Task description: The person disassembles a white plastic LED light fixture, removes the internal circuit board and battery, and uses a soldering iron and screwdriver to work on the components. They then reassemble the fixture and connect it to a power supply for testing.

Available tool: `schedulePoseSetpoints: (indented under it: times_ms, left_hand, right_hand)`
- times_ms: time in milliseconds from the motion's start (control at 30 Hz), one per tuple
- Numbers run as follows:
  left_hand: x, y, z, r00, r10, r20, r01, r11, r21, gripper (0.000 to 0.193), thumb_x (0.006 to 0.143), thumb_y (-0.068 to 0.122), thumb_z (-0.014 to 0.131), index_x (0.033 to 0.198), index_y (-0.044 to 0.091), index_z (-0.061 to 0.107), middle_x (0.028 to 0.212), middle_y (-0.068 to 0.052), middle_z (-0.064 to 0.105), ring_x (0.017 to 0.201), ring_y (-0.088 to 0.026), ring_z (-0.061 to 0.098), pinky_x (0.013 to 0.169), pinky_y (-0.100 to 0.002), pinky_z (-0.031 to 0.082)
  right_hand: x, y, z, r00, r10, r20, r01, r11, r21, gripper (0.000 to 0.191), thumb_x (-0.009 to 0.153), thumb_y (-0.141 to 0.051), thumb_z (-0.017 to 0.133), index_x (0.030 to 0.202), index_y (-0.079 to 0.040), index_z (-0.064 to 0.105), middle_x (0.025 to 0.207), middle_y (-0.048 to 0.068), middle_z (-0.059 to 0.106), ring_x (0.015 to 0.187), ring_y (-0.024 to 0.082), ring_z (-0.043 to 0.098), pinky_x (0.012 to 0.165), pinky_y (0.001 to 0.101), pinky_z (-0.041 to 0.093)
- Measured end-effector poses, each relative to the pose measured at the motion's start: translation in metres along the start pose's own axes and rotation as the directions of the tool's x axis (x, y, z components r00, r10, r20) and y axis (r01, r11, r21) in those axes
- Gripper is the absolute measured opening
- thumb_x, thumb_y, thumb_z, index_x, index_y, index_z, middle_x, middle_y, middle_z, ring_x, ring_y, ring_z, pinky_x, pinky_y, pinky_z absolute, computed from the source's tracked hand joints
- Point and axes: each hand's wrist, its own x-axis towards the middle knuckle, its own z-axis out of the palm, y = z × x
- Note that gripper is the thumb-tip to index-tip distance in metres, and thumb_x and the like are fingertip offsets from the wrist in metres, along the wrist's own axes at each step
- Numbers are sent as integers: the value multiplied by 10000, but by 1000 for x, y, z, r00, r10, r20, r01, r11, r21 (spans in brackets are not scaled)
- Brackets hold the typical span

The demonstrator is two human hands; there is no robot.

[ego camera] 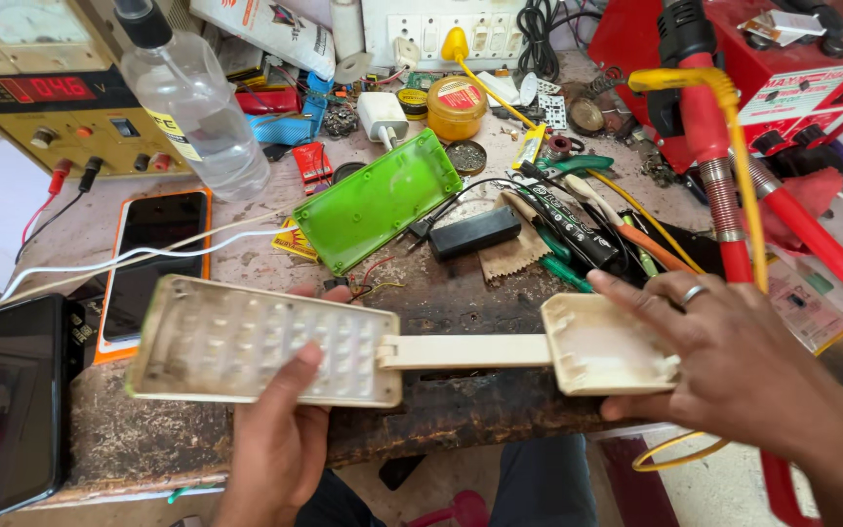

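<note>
Head view, left hand (pixel 280 429) grip closed under cream LED lamp panel (pixel 265 342) at 7 o'clock, right hand (pixel 724 356) clasping lamp base (pixel 602 344) at 4 o'clock, above cluttered counter (pixel 441 303), green cover (pixel 378 200) at 12 o'clock.

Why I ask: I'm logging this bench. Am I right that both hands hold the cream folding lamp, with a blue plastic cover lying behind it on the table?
Not quite: the head view shows the plastic cover is green, not blue. The rest stands: the left hand and right hand hold the cream folding lamp, and the cover lies behind it on the table.
</note>
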Motion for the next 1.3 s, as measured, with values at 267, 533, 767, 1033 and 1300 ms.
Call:
schedulePoseSetpoints:
  times_ms: [267,533,767,1033,1300]
  left_hand:
    - [6,1,2,977,149,-156,-186,948,-257,633,884,162,598,1484,82,411,1420,-175,586,1292,-312,601,1104,-507,473]
    - [6,-15,5,969,190,-160,-191,982,6,552,948,-18,638,1473,-16,467,1343,-131,633,1219,-229,617,1052,-390,464]
    - [8,26,-28,941,326,-87,-299,925,233,620,902,-10,630,1481,67,421,1323,-113,608,1194,-168,593,1011,-305,493]
    - [7,12,-25,924,379,50,-273,563,780,552,904,66,649,1407,-23,440,1319,-178,589,1184,-224,586,1019,-333,465]
    - [-2,24,-18,862,394,320,-357,23,934,596,914,179,640,1404,-90,436,1352,-340,525,1252,-499,509,1056,-530,407]
  right_hand:
    - [17,45,-3,998,-44,-55,44,999,11,1364,370,-882,847,1572,-372,449,1335,185,606,1272,403,541,1082,661,332]
    - [82,-23,-53,999,-29,-39,34,993,113,324,888,-482,712,1146,-296,775,1009,3,792,887,225,752,822,389,577]
    - [111,-49,-75,987,-85,135,65,988,142,334,756,-335,885,927,-119,697,948,43,746,855,225,737,770,395,583]
    - [75,-49,-62,745,176,-643,448,582,678,495,926,-111,753,1346,-39,500,974,92,747,855,121,716,712,267,560]
    - [62,-97,-9,704,261,-660,663,90,743,394,1008,20,709,1372,22,557,1127,106,705,1016,117,691,891,254,587]
